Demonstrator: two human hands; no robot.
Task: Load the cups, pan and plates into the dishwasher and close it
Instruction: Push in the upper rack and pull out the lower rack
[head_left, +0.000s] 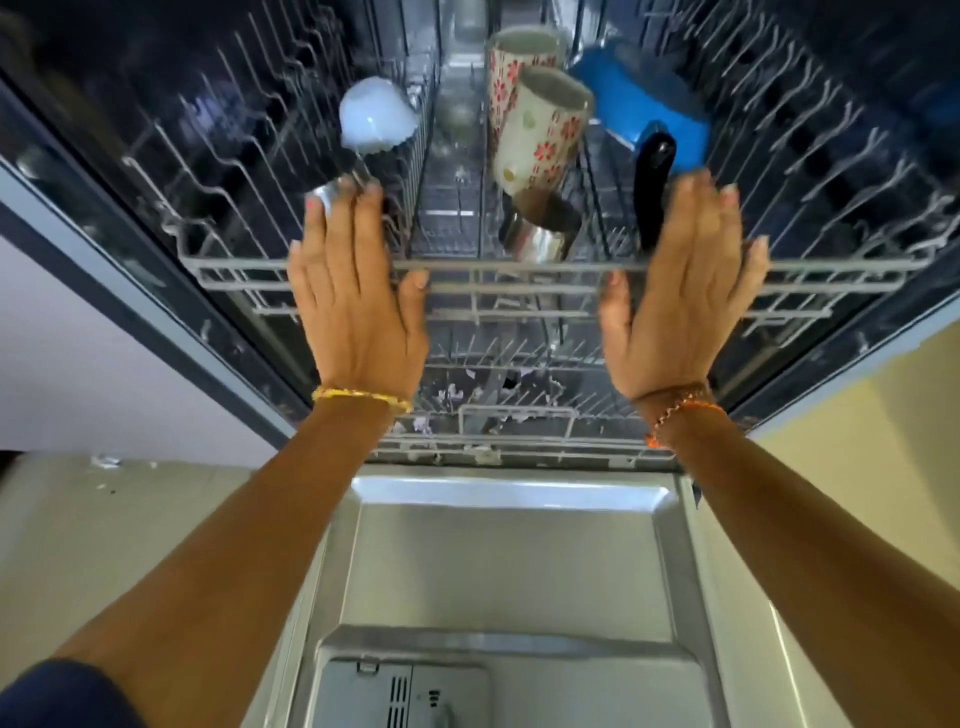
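Your left hand (353, 291) and right hand (685, 280) both lie flat against the front rail of the upper rack (519, 267), fingers straight and close together, thumbs turned inward toward each other — neither hand curls round anything. Behind that rail, toward its left end, a pale blue cup (376, 119) sits mouth down, with a steel cup (327, 200) just at your left fingertips. Near the rail's middle two floral cups (540, 130) lean one behind the other, and a steel tumbler (537, 231) lies tipped just behind the rail. The blue pan (639, 104) rests farther back toward the right, its black handle (652, 182) pointing at the rail beside your right hand. Below the rail the lower rack (498, 405) shows, and the dishwasher door (504, 566) hangs open — flat under your forearms.
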